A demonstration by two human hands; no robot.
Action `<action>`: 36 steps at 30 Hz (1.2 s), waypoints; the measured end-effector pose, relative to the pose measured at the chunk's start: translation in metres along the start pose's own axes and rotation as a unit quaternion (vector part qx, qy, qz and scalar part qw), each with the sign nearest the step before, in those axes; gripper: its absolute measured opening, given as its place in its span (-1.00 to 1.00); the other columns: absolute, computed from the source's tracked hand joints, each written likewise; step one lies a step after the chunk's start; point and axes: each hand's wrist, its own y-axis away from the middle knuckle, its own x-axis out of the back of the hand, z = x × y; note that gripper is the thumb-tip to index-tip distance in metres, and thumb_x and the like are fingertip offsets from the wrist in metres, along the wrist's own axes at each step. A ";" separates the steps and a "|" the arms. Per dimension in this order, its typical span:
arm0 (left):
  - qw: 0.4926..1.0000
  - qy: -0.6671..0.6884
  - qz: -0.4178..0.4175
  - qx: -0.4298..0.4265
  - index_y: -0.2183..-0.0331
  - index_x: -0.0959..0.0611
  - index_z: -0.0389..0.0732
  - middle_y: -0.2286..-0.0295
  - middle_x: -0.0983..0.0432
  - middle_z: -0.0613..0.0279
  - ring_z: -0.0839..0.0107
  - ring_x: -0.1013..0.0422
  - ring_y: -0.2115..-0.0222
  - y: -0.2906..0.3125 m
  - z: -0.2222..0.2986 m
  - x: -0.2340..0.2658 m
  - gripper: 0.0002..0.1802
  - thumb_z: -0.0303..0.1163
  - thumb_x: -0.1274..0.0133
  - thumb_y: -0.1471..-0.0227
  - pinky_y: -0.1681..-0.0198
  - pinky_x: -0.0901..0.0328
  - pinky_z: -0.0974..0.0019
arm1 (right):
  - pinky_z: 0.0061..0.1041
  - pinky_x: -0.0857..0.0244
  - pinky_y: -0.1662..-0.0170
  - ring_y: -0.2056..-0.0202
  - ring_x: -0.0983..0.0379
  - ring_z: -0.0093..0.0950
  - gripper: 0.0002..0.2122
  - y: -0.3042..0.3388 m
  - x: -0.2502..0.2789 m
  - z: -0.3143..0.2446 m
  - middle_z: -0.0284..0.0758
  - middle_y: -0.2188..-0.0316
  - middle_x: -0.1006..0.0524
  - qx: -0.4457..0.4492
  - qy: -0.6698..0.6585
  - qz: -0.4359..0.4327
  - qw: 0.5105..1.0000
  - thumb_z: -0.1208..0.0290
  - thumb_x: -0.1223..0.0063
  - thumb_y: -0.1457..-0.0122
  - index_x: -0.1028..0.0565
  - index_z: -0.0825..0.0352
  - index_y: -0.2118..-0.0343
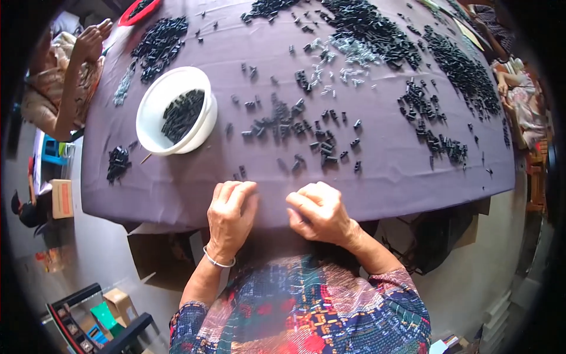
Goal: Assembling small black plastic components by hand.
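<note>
Where cloth (389, 192) wrinkles, stubby black pieces (328, 154) lie.

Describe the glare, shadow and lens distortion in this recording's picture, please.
Head view: bright highlights wash parts of the left hand and right hand; head view: a soft shadow darkens the purple tablecloth below the white bowl; head view: fisheye distortion bows the tablecloth's near edge, and black vignetting swallows the corners.

"How's the light?"
"Bright; highlights wash the bare right hand (319, 209), and soft shadow dims part of the wrinkled purple tablecloth (191, 186)."
"Sharpness?"
"Slightly soft; fisheye bends edges, corners black."
</note>
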 end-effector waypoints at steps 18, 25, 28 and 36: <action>0.994 0.104 0.001 -0.025 0.30 -0.61 -0.26 0.45 -0.47 0.12 0.13 -0.42 0.40 -0.008 0.010 -0.020 -0.69 -0.61 -0.19 0.23 0.26 -0.34 0.20 | -0.32 -0.21 0.26 0.32 -0.38 -0.34 -0.92 -0.034 0.049 0.063 -0.36 0.46 -0.46 -0.182 0.247 -0.036 0.951 0.42 -0.17 0.02 -0.51 0.21 0.43; 0.995 0.092 0.014 -0.017 0.46 -0.53 -0.19 0.48 -0.47 0.19 0.19 -0.40 0.44 -0.007 0.012 -0.022 -0.75 -0.57 -0.27 0.27 0.32 -0.28 0.21 | -0.31 -0.17 0.31 0.32 -0.38 -0.36 -0.91 -0.036 0.032 0.056 -0.37 0.47 -0.43 -0.107 0.251 -0.042 0.961 0.46 -0.14 0.05 -0.48 0.20 0.45; 0.995 0.096 0.036 -0.019 0.44 -0.55 -0.17 0.48 -0.48 0.23 0.22 -0.41 0.43 -0.006 0.010 -0.027 -0.73 -0.57 -0.27 0.28 0.31 -0.26 0.24 | -0.34 -0.18 0.30 0.34 -0.38 -0.35 -0.87 -0.028 0.039 0.060 -0.38 0.45 -0.45 -0.094 0.225 -0.002 0.970 0.47 -0.15 0.04 -0.50 0.19 0.38; 0.994 0.077 0.067 -0.050 0.44 -0.60 -0.16 0.45 -0.50 0.22 0.26 -0.41 0.43 -0.005 0.008 -0.031 -0.76 -0.57 -0.28 0.27 0.34 -0.26 0.25 | -0.30 -0.28 0.26 0.35 -0.41 -0.25 -0.92 -0.041 0.089 0.092 -0.29 0.47 -0.48 -0.212 0.203 0.081 0.953 0.52 -0.14 0.01 -0.51 0.26 0.42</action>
